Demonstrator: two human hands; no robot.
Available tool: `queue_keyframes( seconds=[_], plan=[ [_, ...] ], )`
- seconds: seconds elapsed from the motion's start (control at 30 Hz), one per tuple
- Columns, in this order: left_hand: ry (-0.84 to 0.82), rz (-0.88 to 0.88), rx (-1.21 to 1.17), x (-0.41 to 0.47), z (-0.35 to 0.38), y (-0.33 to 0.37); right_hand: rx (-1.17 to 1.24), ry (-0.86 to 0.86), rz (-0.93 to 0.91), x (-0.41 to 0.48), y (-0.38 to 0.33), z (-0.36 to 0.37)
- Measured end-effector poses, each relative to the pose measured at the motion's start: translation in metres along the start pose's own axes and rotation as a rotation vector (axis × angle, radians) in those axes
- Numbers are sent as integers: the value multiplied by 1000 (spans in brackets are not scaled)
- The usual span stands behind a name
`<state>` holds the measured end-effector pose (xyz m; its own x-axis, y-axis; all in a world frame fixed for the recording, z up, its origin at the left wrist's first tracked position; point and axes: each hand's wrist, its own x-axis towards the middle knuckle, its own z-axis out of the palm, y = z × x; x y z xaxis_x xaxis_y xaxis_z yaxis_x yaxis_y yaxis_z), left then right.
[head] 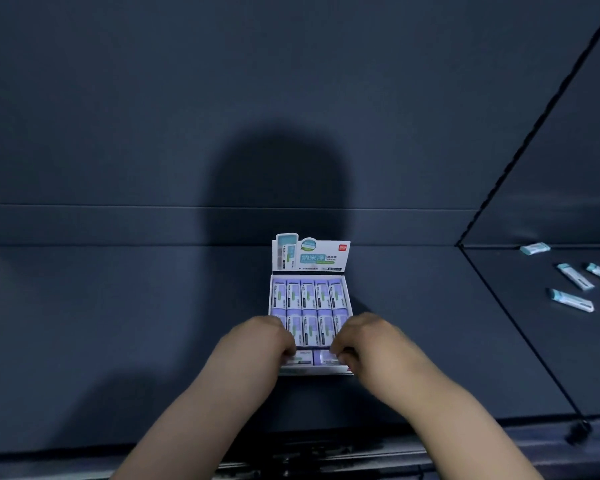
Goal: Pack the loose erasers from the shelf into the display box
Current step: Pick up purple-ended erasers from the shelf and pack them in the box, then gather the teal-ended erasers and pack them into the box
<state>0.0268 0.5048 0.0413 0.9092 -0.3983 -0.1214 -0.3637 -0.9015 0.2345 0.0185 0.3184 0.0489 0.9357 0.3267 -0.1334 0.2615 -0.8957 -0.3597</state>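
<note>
At the front row of the white cardboard display box point(310, 258), the left hand point(267, 341) and right hand point(366, 339), fingers curled, each pinch purple-wrapped erasers point(323, 357); teal loose erasers point(570, 299) lie well right of the box.

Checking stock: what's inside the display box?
The display box holds two rows of five purple erasers; left hand and right hand cover most of a third row.

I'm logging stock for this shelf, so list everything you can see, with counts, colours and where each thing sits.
shelf: one, dark blue, fills the view.
display box: one, white, upright header card, centre of shelf.
boxed erasers: two rows of five, purple-white, plus a front row partly hidden.
loose erasers: four, a fifth cut off, teal-white, shelf's far right.
left hand: one, fingers curled on front row, grip hidden.
right hand: one, likewise.
</note>
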Motion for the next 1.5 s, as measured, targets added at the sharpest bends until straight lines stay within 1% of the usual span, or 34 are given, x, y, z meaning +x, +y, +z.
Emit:
queue_keyframes(
  seconds=[0.07,0.2,0.23,0.4,0.53,0.63,0.7,0.77,0.87,0.97,1.13,1.27,1.37,1.5],
  plan=[
    [-3,-1,-20,2,-2,1,-15,-35,12,5,-2,0],
    [-100,-5,1,9,-10,4,-16,-55,-16,10,-2,-1],
    [-103,-5,19,10,-10,5,-19,-49,-22,9,-1,-1],
    [6,-5,2,6,-4,5,5,57,-43,6,2,5],
    [64,47,-65,3,-2,2,109,162,-57,-1,6,9],
    [164,88,-67,0,-1,2,181,249,-21,-4,10,7],
    [251,154,3,4,-1,7,153,300,-13,-5,14,5],
    [285,184,36,8,4,13,102,300,3,-9,16,2],
    [319,228,85,16,12,27,14,244,22,-14,22,-2],
    [318,231,109,19,14,48,-56,210,43,-26,36,-8],
    [322,254,168,24,26,100,-77,218,60,-66,78,-24],
    [303,181,246,27,40,164,-114,230,56,-110,131,-43],
    [301,119,245,30,56,223,-138,216,82,-150,180,-59],
    [287,155,210,38,79,297,-147,200,151,-197,237,-70]
  ],
)
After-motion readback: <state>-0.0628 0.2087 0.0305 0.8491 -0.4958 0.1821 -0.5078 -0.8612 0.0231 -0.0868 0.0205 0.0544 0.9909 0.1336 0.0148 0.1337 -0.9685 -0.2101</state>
